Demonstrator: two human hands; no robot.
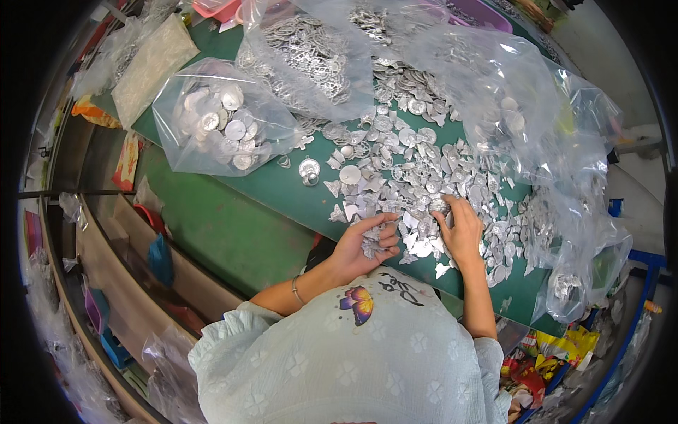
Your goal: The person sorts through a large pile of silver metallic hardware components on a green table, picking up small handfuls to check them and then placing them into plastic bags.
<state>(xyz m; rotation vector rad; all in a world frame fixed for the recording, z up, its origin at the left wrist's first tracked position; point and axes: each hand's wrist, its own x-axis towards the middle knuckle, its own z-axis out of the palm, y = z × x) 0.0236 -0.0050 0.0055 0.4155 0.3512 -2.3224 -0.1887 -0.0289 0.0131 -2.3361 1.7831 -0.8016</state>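
A heap of small silver metal pieces, some round like medallions and others shaped with pointed edges, spreads over the green table before me. My left hand is cupped palm up at the table's near edge, its fingers curled around several small silver metal pieces. To its right, my right hand reaches palm down into the heap. Its thumb and fingertips bend around a silver piece, partly hidden. A round medallion lies apart at the heap's left.
Clear plastic bags of silver pieces stand at the left, the back and the right. A purple tub sits at the back right. Shelving with bins is on my left; colourful wrappers lie low on the right.
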